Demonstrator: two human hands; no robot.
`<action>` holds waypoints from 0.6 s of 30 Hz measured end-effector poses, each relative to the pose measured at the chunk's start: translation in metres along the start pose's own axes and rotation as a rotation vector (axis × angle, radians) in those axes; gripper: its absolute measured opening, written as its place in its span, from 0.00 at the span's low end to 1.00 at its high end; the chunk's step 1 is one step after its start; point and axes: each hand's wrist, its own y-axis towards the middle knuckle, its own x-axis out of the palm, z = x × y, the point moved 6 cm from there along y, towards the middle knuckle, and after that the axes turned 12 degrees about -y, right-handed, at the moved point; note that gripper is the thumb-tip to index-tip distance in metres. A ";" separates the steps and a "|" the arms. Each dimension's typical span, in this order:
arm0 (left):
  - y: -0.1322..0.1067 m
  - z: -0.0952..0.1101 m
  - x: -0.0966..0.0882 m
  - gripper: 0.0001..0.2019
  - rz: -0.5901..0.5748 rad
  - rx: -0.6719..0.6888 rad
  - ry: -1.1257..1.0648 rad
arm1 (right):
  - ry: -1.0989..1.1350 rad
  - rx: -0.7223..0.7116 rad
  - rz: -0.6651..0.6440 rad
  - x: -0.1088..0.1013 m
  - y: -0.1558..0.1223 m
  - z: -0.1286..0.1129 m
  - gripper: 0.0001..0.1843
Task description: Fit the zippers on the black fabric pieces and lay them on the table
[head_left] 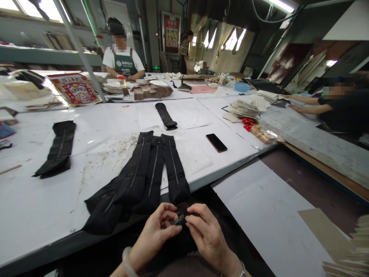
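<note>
My left hand (157, 231) and my right hand (206, 234) meet below the table's near edge, both pinching a small dark zipper piece (179, 220) on black fabric in my lap. Just beyond them, three black zippered fabric strips (150, 169) lie side by side on the white table (43, 200), their lower ends hanging over the edge. Fingers of both hands are curled tight around the piece.
Another stack of black zippered strips (59, 148) lies at left, one single strip (165, 114) farther back. A phone (216, 142) rests right of centre. Paper stacks (245, 108), snack packets (261, 132) and other workers surround the table. Cardboard (323, 231) lies on the floor.
</note>
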 end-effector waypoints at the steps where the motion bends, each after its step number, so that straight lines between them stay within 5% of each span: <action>1: 0.000 0.000 0.000 0.22 0.003 0.009 -0.011 | -0.021 -0.022 -0.002 0.000 0.001 -0.002 0.15; 8: -0.002 -0.001 0.002 0.26 0.041 0.028 -0.021 | 0.047 0.031 -0.026 0.004 0.007 0.001 0.10; 18: -0.011 0.010 0.003 0.27 0.100 0.120 0.126 | 0.376 0.399 -0.397 0.003 0.032 0.011 0.08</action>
